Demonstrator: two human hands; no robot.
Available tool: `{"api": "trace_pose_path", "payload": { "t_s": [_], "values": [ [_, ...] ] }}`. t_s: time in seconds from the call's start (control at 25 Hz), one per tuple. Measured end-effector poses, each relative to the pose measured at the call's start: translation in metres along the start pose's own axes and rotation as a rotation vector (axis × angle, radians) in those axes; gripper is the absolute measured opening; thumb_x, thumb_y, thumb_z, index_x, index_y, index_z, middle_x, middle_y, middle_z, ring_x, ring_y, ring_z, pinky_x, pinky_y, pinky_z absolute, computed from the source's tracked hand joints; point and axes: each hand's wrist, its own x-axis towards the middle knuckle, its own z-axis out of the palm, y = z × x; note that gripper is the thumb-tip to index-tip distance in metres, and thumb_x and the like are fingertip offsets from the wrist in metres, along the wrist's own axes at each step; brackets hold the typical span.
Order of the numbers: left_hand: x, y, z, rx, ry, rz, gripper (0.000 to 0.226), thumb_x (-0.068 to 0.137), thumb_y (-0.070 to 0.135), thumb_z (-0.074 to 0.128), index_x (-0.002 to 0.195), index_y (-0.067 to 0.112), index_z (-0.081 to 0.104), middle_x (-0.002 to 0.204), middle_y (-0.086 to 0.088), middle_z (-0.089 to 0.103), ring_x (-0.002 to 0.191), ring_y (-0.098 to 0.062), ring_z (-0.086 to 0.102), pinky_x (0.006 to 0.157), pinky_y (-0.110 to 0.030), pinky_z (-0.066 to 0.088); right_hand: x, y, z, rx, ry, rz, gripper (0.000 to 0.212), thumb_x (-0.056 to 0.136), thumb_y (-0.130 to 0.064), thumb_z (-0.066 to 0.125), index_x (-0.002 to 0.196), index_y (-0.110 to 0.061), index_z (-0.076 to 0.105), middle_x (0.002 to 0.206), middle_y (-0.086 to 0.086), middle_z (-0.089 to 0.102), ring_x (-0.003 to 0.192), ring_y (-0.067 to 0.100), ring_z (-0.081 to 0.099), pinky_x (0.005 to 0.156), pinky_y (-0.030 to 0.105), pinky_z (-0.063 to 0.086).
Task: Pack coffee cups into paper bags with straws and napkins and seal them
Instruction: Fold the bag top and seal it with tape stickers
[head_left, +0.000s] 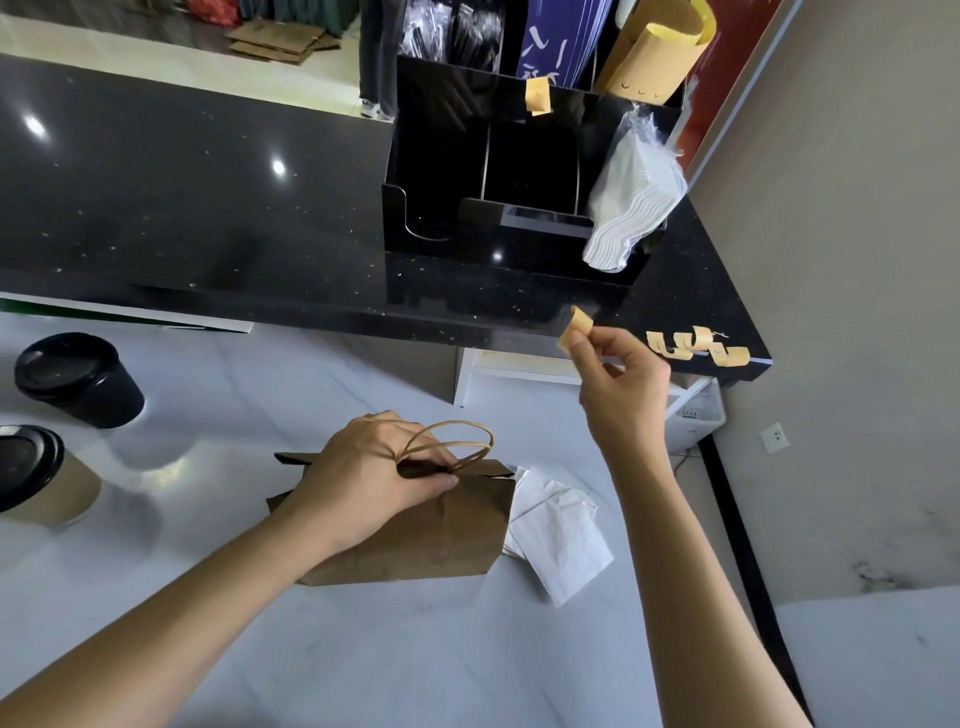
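— Brown paper first: where's the paper bag (415, 540)?

— On the pale desk (363, 649), under the left hand (374, 473). That hand's fingers curl over the bag's top edge and pinch it together just below the twisted handles (457, 441), which loop up beside the knuckles.

— And the right hand (623, 384)?

— Raised, up and to the right of the left one, well clear of the bag. Thumb and forefinger pinch a curled tan sticker strip (576, 327); the other fingers are folded in loosely.

— Any more of those strips?

— Several curled strips (696, 345) stuck along the edge of the black counter (208, 208), just right of the raised hand.

— Napkins?

— White napkins (561, 535) lie on the desk touching the bag's right side, right of the left hand and below the right one. I can't tell whether any of them reach inside the bag.

— The cups?

— Two, well left of the left hand: a black cup (78, 379) with a black lid farther away, and a kraft-sleeved cup (47, 483) with a black lid nearer, at the picture's edge.

— Above the hands?

— A black organiser (467, 156) on the counter, with a plastic-wrapped white stack (634, 197) in its right compartment.
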Motion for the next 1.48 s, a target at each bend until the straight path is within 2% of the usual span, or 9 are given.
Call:
{"api": "trace_pose_path", "payload": {
  "t_s": [0.08, 0.24, 0.32, 0.4, 0.68, 0.84, 1.08, 1.24, 1.48],
  "values": [
    [0.000, -0.002, 0.000, -0.002, -0.012, 0.003, 0.019, 0.078, 0.029, 0.089, 0.086, 0.042, 0.078, 0.087, 0.031, 0.072, 0.094, -0.003, 0.062, 0.082, -0.037, 0.053, -0.018, 0.003, 0.002, -0.007, -0.103, 0.001, 0.015, 0.095, -0.028, 0.073, 0.081, -0.023, 0.074, 0.061, -0.014, 0.058, 0.054, 0.010, 0.045, 0.051, 0.019, 0.037],
    [0.001, 0.000, -0.002, -0.015, -0.028, -0.008, 0.029, 0.078, 0.028, 0.089, 0.088, 0.049, 0.074, 0.087, 0.032, 0.072, 0.094, -0.003, 0.062, 0.084, -0.035, 0.053, -0.051, 0.010, 0.001, -0.036, -0.325, -0.013, 0.015, 0.094, -0.029, 0.076, 0.079, -0.027, 0.079, 0.073, -0.018, 0.067, 0.057, 0.004, 0.046, 0.055, 0.014, 0.037],
    [0.003, 0.000, -0.002, -0.014, -0.028, -0.015, 0.022, 0.078, 0.027, 0.090, 0.085, 0.044, 0.078, 0.086, 0.028, 0.074, 0.090, -0.003, 0.063, 0.083, -0.037, 0.053, -0.061, 0.012, -0.001, -0.063, -0.428, -0.034, 0.018, 0.093, -0.029, 0.076, 0.077, -0.035, 0.079, 0.077, -0.019, 0.069, 0.062, 0.004, 0.052, 0.060, 0.013, 0.039],
    [0.003, 0.000, -0.002, -0.010, -0.024, -0.023, 0.016, 0.077, 0.027, 0.090, 0.083, 0.039, 0.082, 0.085, 0.025, 0.075, 0.088, -0.003, 0.064, 0.081, -0.037, 0.053, -0.066, 0.014, -0.003, -0.098, -0.494, -0.041, 0.017, 0.093, -0.027, 0.076, 0.078, -0.034, 0.080, 0.082, -0.017, 0.070, 0.070, 0.003, 0.057, 0.065, 0.013, 0.041],
    [0.002, 0.001, -0.003, 0.015, -0.033, -0.048, 0.013, 0.078, 0.032, 0.089, 0.085, 0.040, 0.082, 0.087, 0.020, 0.076, 0.088, -0.005, 0.064, 0.080, -0.036, 0.053, -0.065, 0.017, -0.004, -0.153, -0.576, -0.062, 0.015, 0.095, -0.027, 0.074, 0.082, -0.032, 0.079, 0.086, -0.014, 0.071, 0.081, 0.005, 0.062, 0.068, 0.015, 0.041],
    [0.001, 0.002, -0.004, -0.018, -0.026, -0.073, 0.016, 0.077, 0.031, 0.089, 0.085, 0.043, 0.082, 0.084, 0.026, 0.074, 0.088, 0.000, 0.064, 0.078, -0.029, 0.052, -0.060, 0.019, -0.009, -0.188, -0.658, -0.082, 0.013, 0.096, -0.030, 0.072, 0.089, -0.027, 0.083, 0.091, -0.016, 0.072, 0.091, 0.009, 0.063, 0.074, 0.018, 0.043],
    [0.002, 0.001, -0.003, -0.025, -0.029, -0.109, 0.013, 0.077, 0.035, 0.089, 0.084, 0.044, 0.081, 0.087, 0.024, 0.075, 0.090, -0.001, 0.063, 0.080, -0.028, 0.051, -0.057, 0.019, -0.012, -0.229, -0.761, -0.048, 0.018, 0.099, -0.033, 0.068, 0.096, -0.026, 0.083, 0.092, -0.015, 0.073, 0.091, 0.009, 0.063, 0.087, 0.032, 0.050],
    [0.003, 0.002, -0.003, -0.015, -0.031, -0.130, 0.010, 0.077, 0.037, 0.088, 0.083, 0.042, 0.082, 0.088, 0.018, 0.076, 0.089, -0.006, 0.063, 0.080, -0.034, 0.052, -0.057, 0.015, -0.018, -0.262, -0.818, -0.063, 0.012, 0.100, -0.031, 0.068, 0.099, -0.032, 0.080, 0.100, -0.021, 0.073, 0.099, 0.005, 0.064, 0.091, 0.027, 0.049],
    [0.002, 0.002, -0.002, -0.016, -0.038, -0.125, 0.011, 0.078, 0.037, 0.088, 0.084, 0.043, 0.081, 0.087, 0.023, 0.075, 0.089, -0.005, 0.063, 0.080, -0.035, 0.052, -0.058, 0.015, -0.027, -0.300, -0.901, -0.091, 0.015, 0.096, -0.032, 0.070, 0.109, -0.039, 0.074, 0.113, -0.026, 0.068, 0.113, 0.000, 0.060, 0.096, 0.020, 0.042]
  ]
}}
